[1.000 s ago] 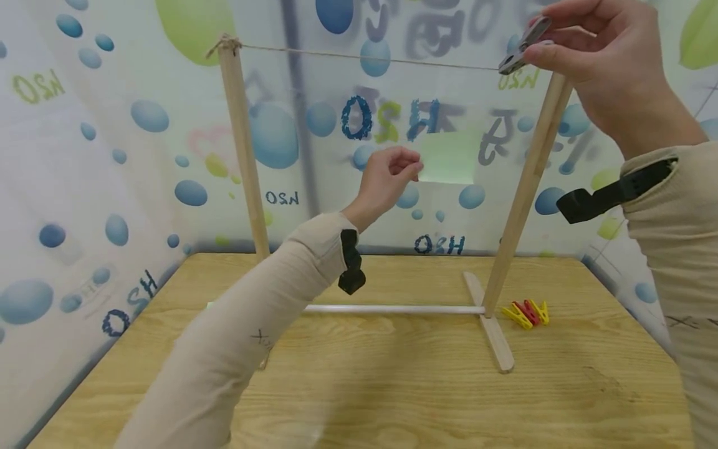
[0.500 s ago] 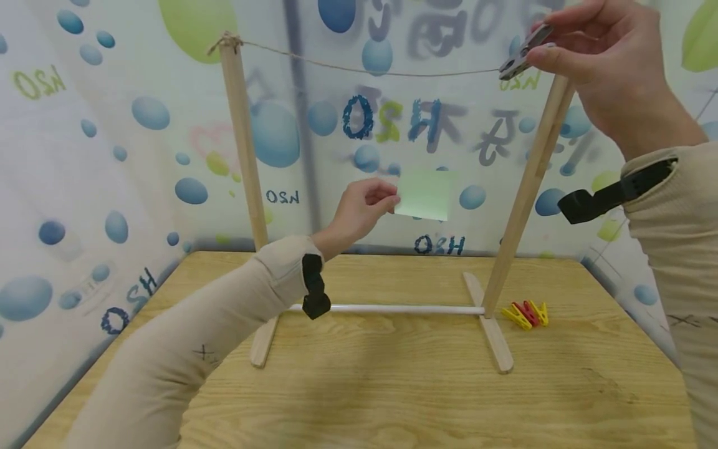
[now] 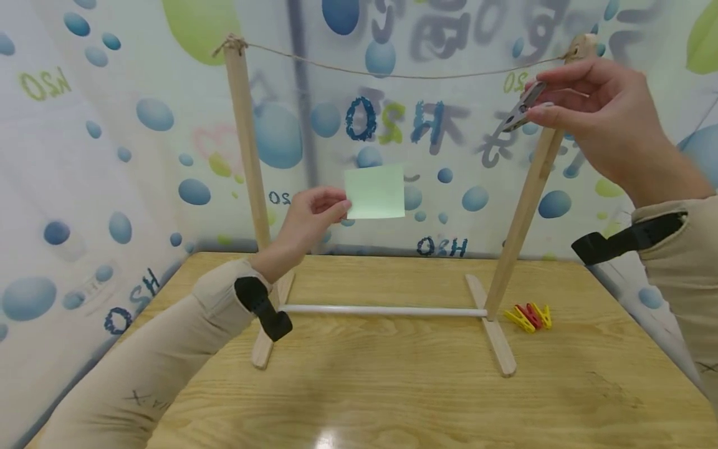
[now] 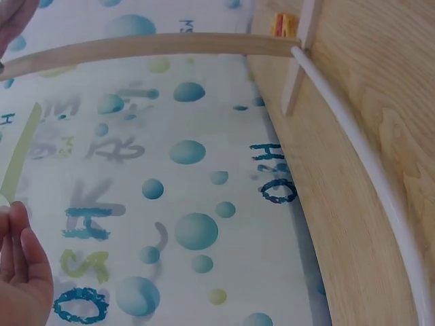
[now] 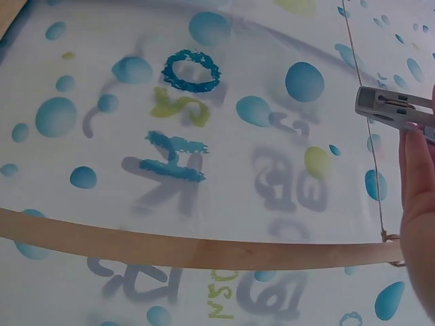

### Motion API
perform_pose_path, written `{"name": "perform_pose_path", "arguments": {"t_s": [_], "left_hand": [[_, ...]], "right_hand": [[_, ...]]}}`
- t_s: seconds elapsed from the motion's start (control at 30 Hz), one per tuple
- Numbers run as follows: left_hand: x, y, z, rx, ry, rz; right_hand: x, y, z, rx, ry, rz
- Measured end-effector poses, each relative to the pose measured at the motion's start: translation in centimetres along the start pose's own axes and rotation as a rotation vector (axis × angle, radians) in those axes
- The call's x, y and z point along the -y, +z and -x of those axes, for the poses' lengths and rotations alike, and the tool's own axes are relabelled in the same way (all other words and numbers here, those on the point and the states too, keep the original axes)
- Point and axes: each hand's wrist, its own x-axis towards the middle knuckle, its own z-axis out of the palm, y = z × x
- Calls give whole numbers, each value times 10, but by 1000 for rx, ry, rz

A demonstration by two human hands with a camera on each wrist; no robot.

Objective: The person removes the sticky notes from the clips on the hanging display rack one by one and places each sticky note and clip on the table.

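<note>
By its left edge, my left hand (image 3: 311,218) pinches a pale green square of paper (image 3: 376,193), held upright in the air between the two posts. The left wrist view catches this paper (image 4: 24,146) nearly edge-on above the fingertips. Between thumb and fingers of my right hand (image 3: 611,118) is a grey clothespin (image 3: 526,107), tilted down to the left, below the right end of a thin string (image 3: 415,77). In the right wrist view the clothespin (image 5: 391,107) overlaps the string. The string sags slightly between the post tops.
A wooden left post (image 3: 247,149) and right post (image 3: 524,218) stand on flat feet, joined low by a white rod (image 3: 387,310). Several yellow and red clothespins (image 3: 530,317) lie right of the frame on the wooden table (image 3: 370,386). A patterned wall sheet stands behind.
My left hand has carried the green paper left and downward. My right hand has lowered the clothespin away from the string, which hangs slacker and now shows up to the right post.
</note>
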Motion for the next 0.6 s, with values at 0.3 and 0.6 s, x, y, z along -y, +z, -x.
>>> {"name": "perform_pose_path", "arguments": {"t_s": [0.3, 0.6], "left_hand": [[20, -27, 24, -53, 3, -33], [31, -51, 48, -94, 4, -35]], "right_hand": [[-20, -3, 28, 79, 6, 64], [-43, -16, 58, 83, 54, 28]]}}
